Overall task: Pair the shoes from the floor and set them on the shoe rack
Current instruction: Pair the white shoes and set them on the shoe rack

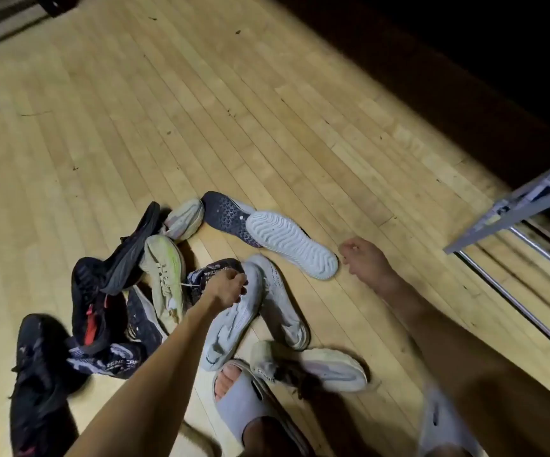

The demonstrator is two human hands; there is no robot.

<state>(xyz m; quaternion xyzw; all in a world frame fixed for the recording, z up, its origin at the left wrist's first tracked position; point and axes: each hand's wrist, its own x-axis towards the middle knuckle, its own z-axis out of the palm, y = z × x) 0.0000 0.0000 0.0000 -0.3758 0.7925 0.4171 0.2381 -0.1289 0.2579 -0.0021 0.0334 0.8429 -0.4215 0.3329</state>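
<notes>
Floor (267,110) carries a jumbled shoe pile (168,291) near-left, rack (531,206) at right edge. Left hand (226,288) pinches the grey shoe (234,321) mid-pile; right hand (362,258) hovers loosely curled, holding nothing. Best lift clear of laces, then grab its twin (283,305) just beside.

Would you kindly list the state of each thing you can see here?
Left hand: gripping a grey shoe in the pile.
Right hand: loosely curled, empty, above the floor.
White-soled shoe: sole up.
Rack: no shoes visible on it.
</notes>
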